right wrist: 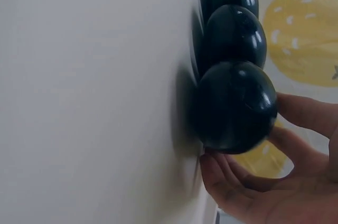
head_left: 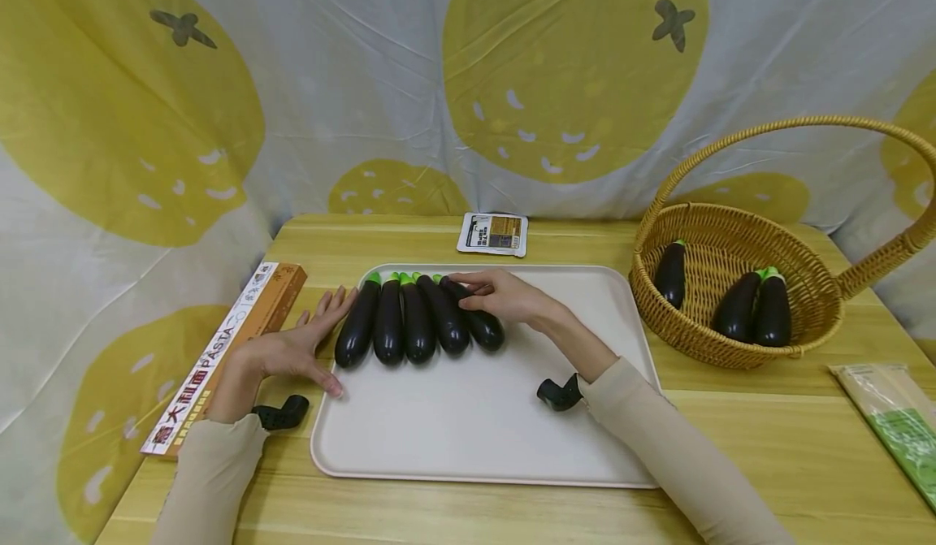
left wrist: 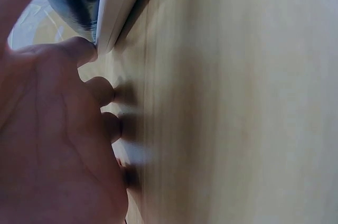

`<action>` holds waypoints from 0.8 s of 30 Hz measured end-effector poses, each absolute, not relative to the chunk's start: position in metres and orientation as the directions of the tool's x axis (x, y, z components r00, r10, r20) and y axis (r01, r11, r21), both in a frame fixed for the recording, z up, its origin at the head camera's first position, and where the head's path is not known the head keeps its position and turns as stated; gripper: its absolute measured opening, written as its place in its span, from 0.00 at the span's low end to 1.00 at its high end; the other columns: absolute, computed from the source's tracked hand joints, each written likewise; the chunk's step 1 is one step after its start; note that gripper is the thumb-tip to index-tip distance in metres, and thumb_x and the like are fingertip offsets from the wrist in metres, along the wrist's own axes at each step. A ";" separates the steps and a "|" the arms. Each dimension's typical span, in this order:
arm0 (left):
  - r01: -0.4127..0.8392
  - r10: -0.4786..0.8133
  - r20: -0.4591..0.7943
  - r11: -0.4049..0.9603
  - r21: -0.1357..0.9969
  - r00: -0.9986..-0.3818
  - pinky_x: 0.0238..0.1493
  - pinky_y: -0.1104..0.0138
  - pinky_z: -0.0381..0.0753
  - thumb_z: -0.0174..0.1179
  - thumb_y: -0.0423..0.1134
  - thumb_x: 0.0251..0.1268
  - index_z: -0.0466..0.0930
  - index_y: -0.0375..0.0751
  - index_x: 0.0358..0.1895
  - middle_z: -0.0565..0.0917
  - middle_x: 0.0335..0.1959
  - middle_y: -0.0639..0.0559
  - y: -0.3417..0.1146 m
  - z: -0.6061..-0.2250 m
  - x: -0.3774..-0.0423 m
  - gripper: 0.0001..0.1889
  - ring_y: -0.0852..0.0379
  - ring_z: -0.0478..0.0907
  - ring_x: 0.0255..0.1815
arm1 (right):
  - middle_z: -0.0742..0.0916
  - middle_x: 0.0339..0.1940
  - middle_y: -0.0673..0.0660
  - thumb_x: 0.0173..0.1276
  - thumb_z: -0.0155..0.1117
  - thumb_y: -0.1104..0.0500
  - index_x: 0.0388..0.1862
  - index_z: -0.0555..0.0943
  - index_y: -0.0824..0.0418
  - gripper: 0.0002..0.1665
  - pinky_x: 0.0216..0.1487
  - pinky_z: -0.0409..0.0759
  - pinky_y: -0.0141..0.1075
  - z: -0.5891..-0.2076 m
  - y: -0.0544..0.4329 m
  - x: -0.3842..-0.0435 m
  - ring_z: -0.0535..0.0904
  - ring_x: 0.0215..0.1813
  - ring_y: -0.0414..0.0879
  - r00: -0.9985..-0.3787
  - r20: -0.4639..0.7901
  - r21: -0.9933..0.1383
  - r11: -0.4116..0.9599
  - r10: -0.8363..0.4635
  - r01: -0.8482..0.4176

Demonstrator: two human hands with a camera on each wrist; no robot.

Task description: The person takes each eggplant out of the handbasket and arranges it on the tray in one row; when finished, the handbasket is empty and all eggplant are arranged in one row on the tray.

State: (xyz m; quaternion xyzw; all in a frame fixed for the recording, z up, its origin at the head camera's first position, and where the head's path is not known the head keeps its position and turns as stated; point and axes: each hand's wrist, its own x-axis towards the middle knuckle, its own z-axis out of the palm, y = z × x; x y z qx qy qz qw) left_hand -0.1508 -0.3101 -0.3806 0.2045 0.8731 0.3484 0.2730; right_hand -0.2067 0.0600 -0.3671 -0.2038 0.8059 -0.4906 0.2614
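Several dark purple eggplants with green stem ends lie side by side at the back left of a white tray [head_left: 475,431]. My right hand [head_left: 504,295] holds the rightmost eggplant [head_left: 486,332]; the right wrist view shows thumb and fingers on both sides of this eggplant [right wrist: 232,108], its rounded end toward the camera. At the tray's left rim, my left hand [head_left: 296,352] is spread beside the leftmost eggplant [head_left: 357,334], its thumb over the tray. In the left wrist view the left palm [left wrist: 58,129] is bare, with fingertips close to the tabletop.
On the right stands a wicker basket [head_left: 812,330] with a tall handle and three eggplants inside. A long pasta box [head_left: 219,358] lies left of the tray. Behind the tray is a small packet [head_left: 493,234]; a green-and-clear package [head_left: 895,415] lies at the right edge.
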 end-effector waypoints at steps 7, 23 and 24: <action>0.162 0.549 -0.335 0.669 0.725 -0.765 0.72 0.28 0.13 0.85 0.47 0.41 0.25 0.47 0.85 0.15 0.81 0.31 -0.309 -0.381 -0.151 0.79 0.29 0.08 0.79 | 0.74 0.79 0.58 0.77 0.62 0.54 0.81 0.66 0.54 0.36 0.79 0.68 0.53 -0.353 0.083 -0.203 0.70 0.78 0.56 -0.790 -0.212 -0.887 0.453 -0.575 -0.091; 0.161 0.551 -0.333 0.664 0.730 -0.765 0.72 0.27 0.13 0.85 0.46 0.40 0.25 0.47 0.85 0.16 0.81 0.32 -0.308 -0.381 -0.150 0.79 0.29 0.08 0.79 | 0.70 0.81 0.59 0.80 0.56 0.40 0.83 0.62 0.49 0.38 0.79 0.65 0.62 -0.290 0.226 -0.169 0.65 0.81 0.58 -0.861 -0.211 -0.816 0.569 -0.463 -0.106; 0.162 0.551 -0.333 0.665 0.729 -0.765 0.72 0.27 0.13 0.85 0.46 0.40 0.25 0.47 0.85 0.16 0.81 0.31 -0.308 -0.381 -0.150 0.79 0.29 0.08 0.79 | 0.71 0.81 0.59 0.80 0.56 0.41 0.83 0.63 0.49 0.37 0.78 0.65 0.61 -0.288 0.235 -0.166 0.66 0.81 0.57 -0.867 -0.205 -0.812 0.574 -0.454 -0.108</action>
